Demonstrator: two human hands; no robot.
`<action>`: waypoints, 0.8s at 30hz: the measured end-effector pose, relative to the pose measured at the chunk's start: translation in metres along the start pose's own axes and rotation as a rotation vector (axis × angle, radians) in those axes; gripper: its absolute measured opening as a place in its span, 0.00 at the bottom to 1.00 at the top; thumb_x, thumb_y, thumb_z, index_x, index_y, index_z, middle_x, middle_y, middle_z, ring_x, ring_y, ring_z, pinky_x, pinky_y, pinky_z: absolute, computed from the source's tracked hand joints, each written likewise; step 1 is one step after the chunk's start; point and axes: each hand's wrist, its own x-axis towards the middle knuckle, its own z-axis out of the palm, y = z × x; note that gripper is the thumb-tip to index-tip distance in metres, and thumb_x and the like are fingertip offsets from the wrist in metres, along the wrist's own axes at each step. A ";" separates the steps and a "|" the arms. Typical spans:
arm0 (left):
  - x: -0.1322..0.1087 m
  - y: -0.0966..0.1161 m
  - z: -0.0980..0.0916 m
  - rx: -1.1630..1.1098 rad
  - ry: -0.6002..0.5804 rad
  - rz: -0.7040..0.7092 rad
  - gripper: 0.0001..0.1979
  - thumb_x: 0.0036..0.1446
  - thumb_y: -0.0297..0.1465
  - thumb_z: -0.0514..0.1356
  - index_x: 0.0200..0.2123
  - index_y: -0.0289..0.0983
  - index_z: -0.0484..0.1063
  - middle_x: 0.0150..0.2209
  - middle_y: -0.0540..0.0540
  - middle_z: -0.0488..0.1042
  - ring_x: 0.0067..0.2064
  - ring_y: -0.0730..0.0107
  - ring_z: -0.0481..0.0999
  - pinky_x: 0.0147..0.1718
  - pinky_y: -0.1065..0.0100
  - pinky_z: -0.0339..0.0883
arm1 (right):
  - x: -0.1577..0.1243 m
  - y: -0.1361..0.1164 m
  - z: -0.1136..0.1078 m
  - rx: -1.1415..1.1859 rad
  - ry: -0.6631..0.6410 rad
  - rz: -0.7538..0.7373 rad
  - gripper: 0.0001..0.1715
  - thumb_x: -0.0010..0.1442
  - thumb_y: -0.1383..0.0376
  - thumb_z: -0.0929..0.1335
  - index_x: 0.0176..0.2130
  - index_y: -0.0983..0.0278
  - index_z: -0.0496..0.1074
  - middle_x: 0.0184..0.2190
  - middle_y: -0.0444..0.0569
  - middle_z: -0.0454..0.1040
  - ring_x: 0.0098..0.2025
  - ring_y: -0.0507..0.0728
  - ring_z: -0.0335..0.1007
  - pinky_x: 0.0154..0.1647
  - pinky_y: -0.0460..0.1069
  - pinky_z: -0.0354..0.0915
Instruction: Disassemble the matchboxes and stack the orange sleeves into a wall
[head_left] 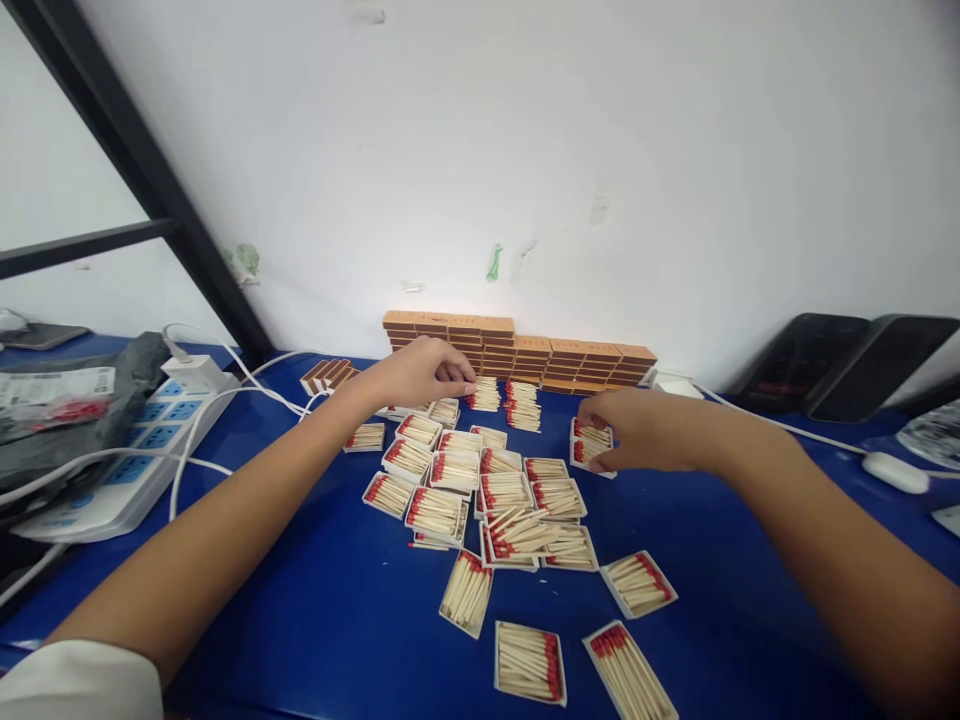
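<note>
Blue worktop (315, 600), rear edge against the wall (675, 150). Left hand (426, 370): fingers bent, tips at the left end of the left match pile (486, 394); whether they grip it, cannot tell. Right hand (626, 428): thumb and fingers closed across a match tray (592, 446), near and far sides, right of centre toward the rear edge. Key relation: the right match pile (523, 407) lies between the hands, apart from both; matches in both piles run roughly left-right, red heads leftward, as in the held tray. Left hand is nearer this pile; tray lies to its right and slightly nearer the wearer. Behind, matchboxes (517, 352) stand stacked along the rear edge; in front, filled trays (504, 492) cluster mid-worktop, some overlapping.
</note>
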 end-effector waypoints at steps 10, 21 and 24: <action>-0.001 0.001 -0.001 0.001 -0.002 0.003 0.17 0.62 0.41 0.65 0.48 0.37 0.84 0.42 0.41 0.85 0.39 0.64 0.82 0.36 0.65 0.72 | -0.002 0.002 -0.005 0.028 0.012 0.063 0.31 0.42 0.53 0.81 0.43 0.59 0.74 0.41 0.55 0.81 0.40 0.69 0.79 0.35 0.58 0.70; 0.001 -0.005 0.002 0.003 -0.005 0.015 0.16 0.62 0.41 0.65 0.47 0.38 0.84 0.42 0.41 0.85 0.38 0.65 0.82 0.35 0.66 0.72 | 0.020 0.027 -0.004 0.090 -0.090 -0.005 0.13 0.59 0.55 0.72 0.41 0.59 0.79 0.38 0.53 0.83 0.39 0.64 0.79 0.36 0.53 0.66; 0.001 -0.008 0.003 0.011 -0.002 0.022 0.17 0.62 0.42 0.66 0.47 0.38 0.84 0.42 0.41 0.85 0.38 0.65 0.82 0.35 0.66 0.72 | 0.025 0.023 0.000 0.071 -0.050 -0.027 0.11 0.63 0.57 0.69 0.40 0.60 0.78 0.36 0.52 0.83 0.37 0.63 0.79 0.34 0.53 0.64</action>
